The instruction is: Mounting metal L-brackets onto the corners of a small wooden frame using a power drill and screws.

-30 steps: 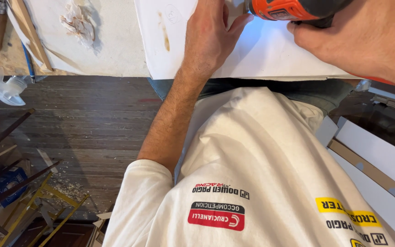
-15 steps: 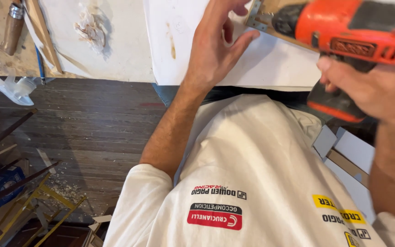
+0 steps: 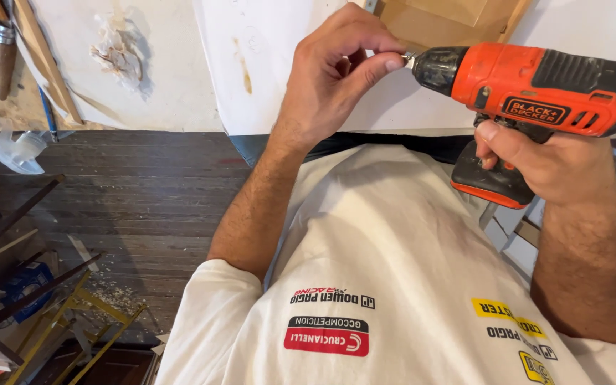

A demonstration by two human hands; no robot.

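While my right hand (image 3: 536, 160) wraps the grip of the orange drill (image 3: 529, 93), held level above the white worktop (image 3: 180, 85), my left hand (image 3: 333, 75) pinches narrow on a small bit (image 3: 409, 60) at the chuck. A wooden-handled tool (image 3: 0, 57) lies far left.

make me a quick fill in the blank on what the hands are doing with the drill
1. The right hand grips the handle of an orange and black ____.
2. The left hand pinches something small at the drill's ____, between thumb and fingers.
3. The person wears a ____ shirt with printed logos.

Missing words: drill; tip; white
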